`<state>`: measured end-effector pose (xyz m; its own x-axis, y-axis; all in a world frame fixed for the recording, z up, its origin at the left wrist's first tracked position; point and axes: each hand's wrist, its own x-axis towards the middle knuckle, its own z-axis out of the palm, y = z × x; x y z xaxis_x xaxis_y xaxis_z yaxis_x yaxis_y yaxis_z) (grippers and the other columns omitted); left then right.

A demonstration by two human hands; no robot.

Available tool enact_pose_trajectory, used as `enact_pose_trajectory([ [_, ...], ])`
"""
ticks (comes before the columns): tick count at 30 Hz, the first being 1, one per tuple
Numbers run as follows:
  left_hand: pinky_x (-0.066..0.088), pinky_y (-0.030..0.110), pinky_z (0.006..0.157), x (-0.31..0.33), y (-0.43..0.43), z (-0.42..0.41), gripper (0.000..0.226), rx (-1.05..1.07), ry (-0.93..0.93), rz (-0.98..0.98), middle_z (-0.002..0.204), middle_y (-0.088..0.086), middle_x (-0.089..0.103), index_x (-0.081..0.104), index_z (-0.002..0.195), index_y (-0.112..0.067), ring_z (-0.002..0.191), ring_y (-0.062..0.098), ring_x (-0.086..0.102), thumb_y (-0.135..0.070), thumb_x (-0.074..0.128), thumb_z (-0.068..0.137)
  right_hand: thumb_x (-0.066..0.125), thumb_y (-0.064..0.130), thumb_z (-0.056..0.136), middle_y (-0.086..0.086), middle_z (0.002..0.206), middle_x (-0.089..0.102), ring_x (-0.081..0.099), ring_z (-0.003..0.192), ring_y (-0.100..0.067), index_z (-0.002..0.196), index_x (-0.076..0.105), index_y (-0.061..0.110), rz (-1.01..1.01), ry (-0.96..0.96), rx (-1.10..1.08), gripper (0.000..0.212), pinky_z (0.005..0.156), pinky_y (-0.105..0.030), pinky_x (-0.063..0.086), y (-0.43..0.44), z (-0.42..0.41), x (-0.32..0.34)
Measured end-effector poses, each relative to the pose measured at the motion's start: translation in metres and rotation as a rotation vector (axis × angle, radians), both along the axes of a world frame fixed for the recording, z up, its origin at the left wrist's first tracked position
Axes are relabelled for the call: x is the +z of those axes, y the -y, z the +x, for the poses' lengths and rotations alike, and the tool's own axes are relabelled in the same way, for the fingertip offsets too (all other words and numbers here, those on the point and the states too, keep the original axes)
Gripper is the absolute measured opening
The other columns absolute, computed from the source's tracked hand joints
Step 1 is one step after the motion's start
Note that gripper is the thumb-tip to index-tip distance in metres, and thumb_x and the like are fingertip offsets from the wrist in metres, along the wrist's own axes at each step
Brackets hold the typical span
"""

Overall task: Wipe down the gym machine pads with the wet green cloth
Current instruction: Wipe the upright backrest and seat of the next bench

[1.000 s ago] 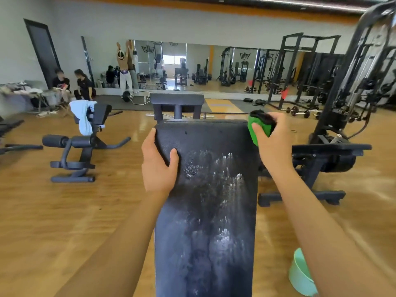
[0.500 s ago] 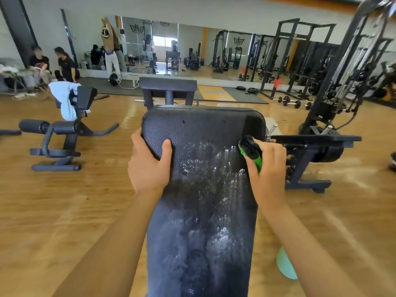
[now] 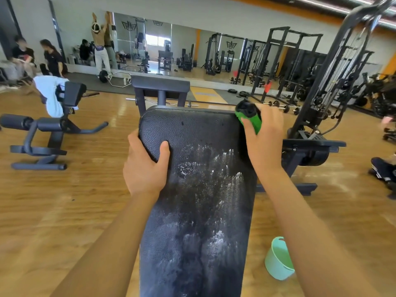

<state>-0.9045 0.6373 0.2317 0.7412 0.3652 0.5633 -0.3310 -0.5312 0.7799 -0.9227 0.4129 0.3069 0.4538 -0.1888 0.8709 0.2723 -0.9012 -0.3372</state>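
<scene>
A long black bench pad (image 3: pixel 199 189) runs from the bottom of the view up the middle, streaked with white wet marks. My left hand (image 3: pixel 144 166) grips the pad's upper left edge, thumb on top. My right hand (image 3: pixel 264 142) holds the bunched green cloth (image 3: pixel 249 116), dark with wet at its tip, against the pad's upper right corner.
A mint green bucket (image 3: pixel 277 260) stands on the wood floor right of the bench. A black roman chair (image 3: pixel 49 129) with a white towel sits at left, a cable machine (image 3: pixel 325 103) at right. People stand and sit by the mirror wall.
My right hand slid the cloth down the pad's right edge, then back up to the top right corner. The left hand kept its grip.
</scene>
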Motion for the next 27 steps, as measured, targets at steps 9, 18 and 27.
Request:
enact_pose_trajectory([
  [9,0.037,0.032,0.071,0.003,0.001,-0.005,0.06,-0.006,0.003,-0.009,0.111,0.004,0.063,0.036,0.131,-0.016,0.095,0.032,0.06,-0.053,0.045,0.085,0.072,0.0,0.081,-0.014,0.099,0.055,0.049,0.095,-0.023,0.115,0.064,0.002,-0.129,-0.064,0.087,0.035,0.089,-0.013,0.033,-0.002,-0.042,-0.058],
  [18,0.041,0.033,0.07,0.003,0.0,-0.003,0.058,-0.005,0.017,-0.007,0.11,0.003,0.063,0.038,0.13,-0.017,0.094,0.031,0.061,-0.053,0.046,0.085,0.067,0.012,0.087,-0.016,0.105,0.055,0.05,0.103,-0.031,0.112,0.062,0.004,-0.005,-0.04,0.027,0.027,0.078,-0.016,0.025,-0.019,0.005,0.017],
  [27,0.04,0.036,0.072,0.002,0.0,-0.003,0.057,0.011,0.011,-0.002,0.114,0.005,0.064,0.037,0.129,-0.018,0.097,0.034,0.061,-0.054,0.045,0.085,0.072,0.001,0.079,-0.013,0.098,0.055,0.05,0.094,-0.028,0.115,0.065,0.005,-0.106,-0.048,0.134,0.037,0.08,-0.026,0.036,-0.02,-0.024,-0.039],
])
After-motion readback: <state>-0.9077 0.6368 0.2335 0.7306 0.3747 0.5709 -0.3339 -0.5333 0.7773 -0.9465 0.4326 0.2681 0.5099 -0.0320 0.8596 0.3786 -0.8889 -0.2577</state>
